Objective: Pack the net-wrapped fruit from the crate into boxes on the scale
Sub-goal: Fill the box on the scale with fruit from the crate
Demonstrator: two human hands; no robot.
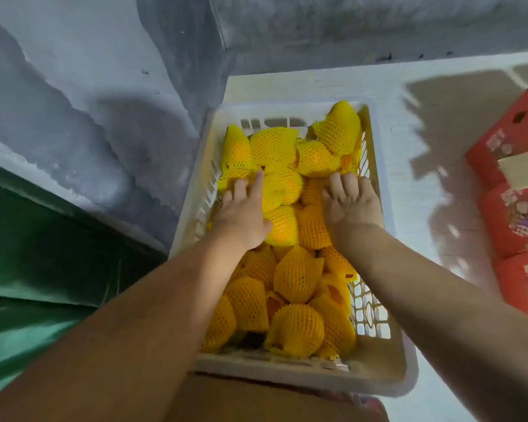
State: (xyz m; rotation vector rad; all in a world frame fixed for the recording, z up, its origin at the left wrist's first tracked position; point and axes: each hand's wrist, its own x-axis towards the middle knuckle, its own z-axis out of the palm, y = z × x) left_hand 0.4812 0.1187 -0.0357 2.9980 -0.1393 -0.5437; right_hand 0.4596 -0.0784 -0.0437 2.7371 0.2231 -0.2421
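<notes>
A white slatted plastic crate [384, 367] sits in the middle of the view, full of several fruits in yellow foam nets [297, 278]. Both my bare arms reach into its far half. My left hand [241, 216] lies flat on the fruit by the left wall, fingers stretched forward and touching a netted fruit [282, 185]. My right hand [352, 204] lies palm down by the right wall, fingertips dipping onto another netted fruit [314, 156]. Neither hand has lifted a fruit. No scale is in view.
Red printed cardboard boxes [512, 202] stand stacked at the right edge on a pale floor [433, 95]. A green sheet-covered surface [28, 269] fills the lower left. A grey wall [104, 86] runs behind the crate.
</notes>
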